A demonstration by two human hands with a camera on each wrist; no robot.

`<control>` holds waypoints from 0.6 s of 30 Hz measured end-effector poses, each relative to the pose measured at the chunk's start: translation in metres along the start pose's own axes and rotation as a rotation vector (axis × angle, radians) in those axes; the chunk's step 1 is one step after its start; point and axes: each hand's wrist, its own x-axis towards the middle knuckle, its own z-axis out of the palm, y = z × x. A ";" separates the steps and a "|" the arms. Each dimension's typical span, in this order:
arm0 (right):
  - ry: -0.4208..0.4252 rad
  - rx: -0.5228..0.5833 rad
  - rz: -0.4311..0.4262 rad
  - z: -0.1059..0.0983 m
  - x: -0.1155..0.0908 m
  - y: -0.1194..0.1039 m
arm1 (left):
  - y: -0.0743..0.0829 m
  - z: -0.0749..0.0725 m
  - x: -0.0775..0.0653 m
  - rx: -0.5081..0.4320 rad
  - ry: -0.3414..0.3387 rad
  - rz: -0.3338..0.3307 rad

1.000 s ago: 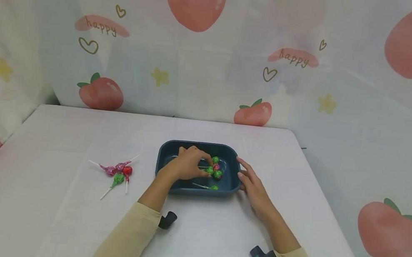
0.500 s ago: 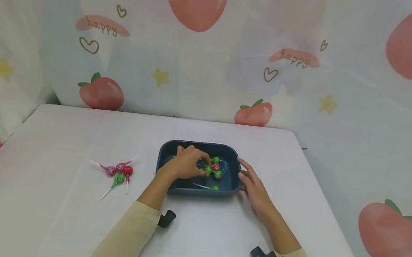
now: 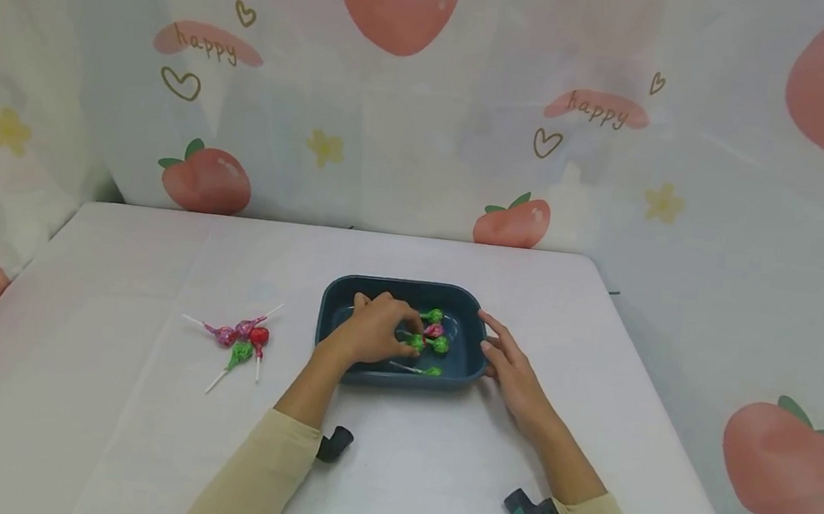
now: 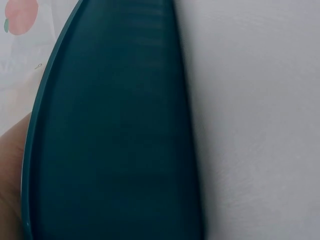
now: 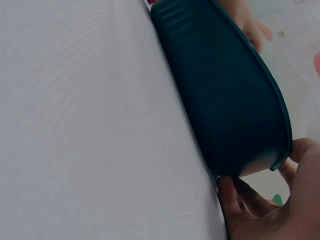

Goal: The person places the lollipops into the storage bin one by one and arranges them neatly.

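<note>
Lollipops (image 3: 241, 353), step in hand: it looks like placing or arranging them inside the dark teal tray (image 3: 414, 382).
Next move: probably calls for a gentle release that leaves the neighbouring sweets undisturbed, with the outside group left to deal with.
Room: pale cloth backdrop (image 3: 406, 173) printed with peaches, hearts, yellow flowers and "happy", hanging behind and along both sides.
Counter (image 3: 421, 459): white and smooth-looking, with a faint crease running down its left part.
Tray position: flat and upright, near the middle of the counter.
Right hand (image 3: 519, 381): fingers loosely extended, touching the tray's right end at the rim and low down.
Left hand (image 3: 374, 328): inside the tray, thumb and finger seeming to pinch a green lollipop (image 3: 416, 341) (the left wrist view shows only tray wall there).
Other sweets inside: three green, one pink.
Sweets outside: two purple, one red, one green, clustered left of the tray.
</note>
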 end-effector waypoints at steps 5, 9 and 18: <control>-0.007 0.005 -0.004 0.000 -0.001 -0.001 | 0.001 0.000 -0.003 0.017 0.002 -0.008; -0.008 0.008 -0.002 -0.001 -0.001 -0.001 | 0.002 -0.001 -0.005 0.008 0.013 0.001; -0.010 0.014 -0.003 0.000 -0.001 -0.002 | 0.011 0.001 0.000 -0.023 0.047 0.052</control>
